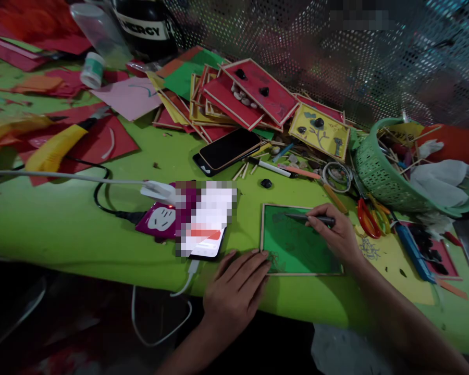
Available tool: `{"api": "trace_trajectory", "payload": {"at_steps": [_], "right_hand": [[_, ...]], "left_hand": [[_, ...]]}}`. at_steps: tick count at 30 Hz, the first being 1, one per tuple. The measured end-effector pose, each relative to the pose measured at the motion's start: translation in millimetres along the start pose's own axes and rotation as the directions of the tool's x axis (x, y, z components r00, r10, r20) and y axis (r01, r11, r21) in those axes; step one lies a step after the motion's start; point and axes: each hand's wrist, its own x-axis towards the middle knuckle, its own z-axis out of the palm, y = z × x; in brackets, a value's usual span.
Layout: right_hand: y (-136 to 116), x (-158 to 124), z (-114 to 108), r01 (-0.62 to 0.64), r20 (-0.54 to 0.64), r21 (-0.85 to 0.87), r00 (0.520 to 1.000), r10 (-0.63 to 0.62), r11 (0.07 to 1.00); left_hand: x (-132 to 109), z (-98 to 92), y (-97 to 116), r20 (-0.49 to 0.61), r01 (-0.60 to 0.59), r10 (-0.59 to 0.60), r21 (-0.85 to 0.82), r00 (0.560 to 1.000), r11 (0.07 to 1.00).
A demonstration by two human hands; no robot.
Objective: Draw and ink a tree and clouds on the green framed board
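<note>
Two bare hands are at the near edge of a green tabletop (140, 260). The left hand (236, 286) lies palm down with its fingers out nearly straight, fingertips at the lower left corner of a green panel (297, 242) framed in thin sticks; it grips nothing that shows. The right hand (332, 232) pinches a dark pen (316, 217), its tip over a dark drawn patch at the panel's upper left; whether the tip touches cannot be told.

Left of the panel, a lit phone (208, 224) lies against a purple power strip (160, 219). To the right are a blue cutter (414, 252) and red-handled scissors (367, 217).

Farther back, a dark phone (230, 149) lies before a pile of red framed panels (258, 94), with a green basket (394, 169) to the right and a perforated metal screen (297, 47) behind.
</note>
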Motion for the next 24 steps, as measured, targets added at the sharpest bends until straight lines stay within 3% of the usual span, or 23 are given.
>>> {"api": "trace_trajectory", "payload": {"at_steps": [24], "right_hand": [[-0.8, 0.5, -3.4, -0.02, -0.007, -0.011, 1.0, 0.02, 1.0]], "left_hand": [[0.7, -0.9, 0.0, 0.015, 0.002, -0.002, 0.018, 1.0, 1.0]]}}
